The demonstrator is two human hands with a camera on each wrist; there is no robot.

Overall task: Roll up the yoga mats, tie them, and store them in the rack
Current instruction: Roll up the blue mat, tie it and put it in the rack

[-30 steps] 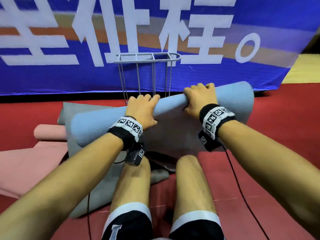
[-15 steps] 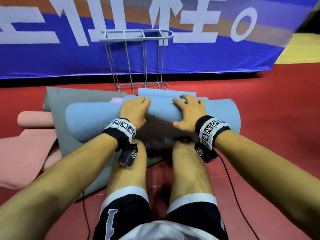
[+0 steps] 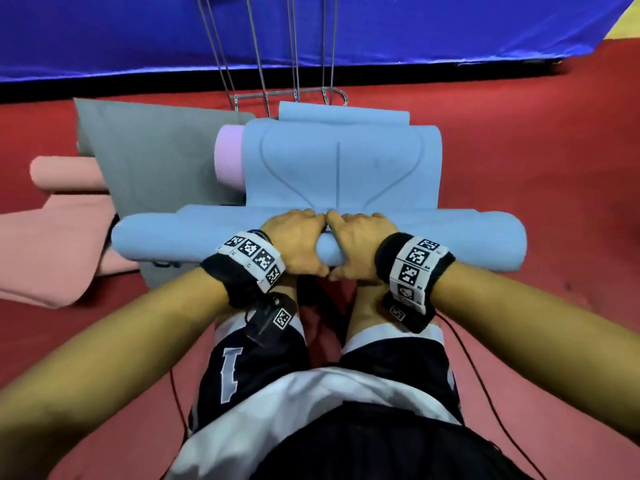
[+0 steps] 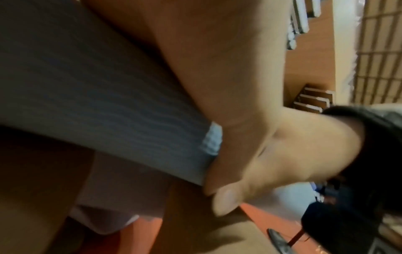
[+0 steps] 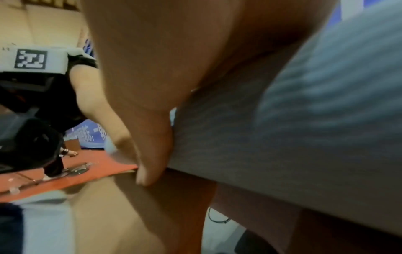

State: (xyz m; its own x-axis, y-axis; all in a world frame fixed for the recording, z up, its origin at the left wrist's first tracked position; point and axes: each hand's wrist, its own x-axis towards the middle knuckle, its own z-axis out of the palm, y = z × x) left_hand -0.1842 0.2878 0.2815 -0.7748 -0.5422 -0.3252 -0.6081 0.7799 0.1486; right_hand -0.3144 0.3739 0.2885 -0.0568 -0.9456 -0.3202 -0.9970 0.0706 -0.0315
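A light blue yoga mat roll (image 3: 450, 240) lies crosswise over my shins, its unrolled part (image 3: 343, 161) stretching away toward the wire rack (image 3: 294, 46). My left hand (image 3: 298, 240) and right hand (image 3: 356, 244) sit side by side at the roll's middle. On both, the fingers curl over the top and the thumbs tuck under the near side. In the left wrist view the ribbed mat (image 4: 87, 86) fills the frame beside the palm. The right wrist view shows the mat (image 5: 282, 137) with my thumb (image 5: 152, 154) pressed against its underside.
A lilac roll (image 3: 228, 157) lies under the blue mat's left edge. A grey mat (image 3: 156, 147) lies left of it, then a pink mat (image 3: 52, 220) and a pink roll (image 3: 65, 174). The floor (image 3: 554, 168) is red, and a blue banner (image 3: 104, 36) stands behind the rack.
Both hands have slid inward along the roll until they touch at its middle. The roll has come nearer my knees, and the view has tipped downward.
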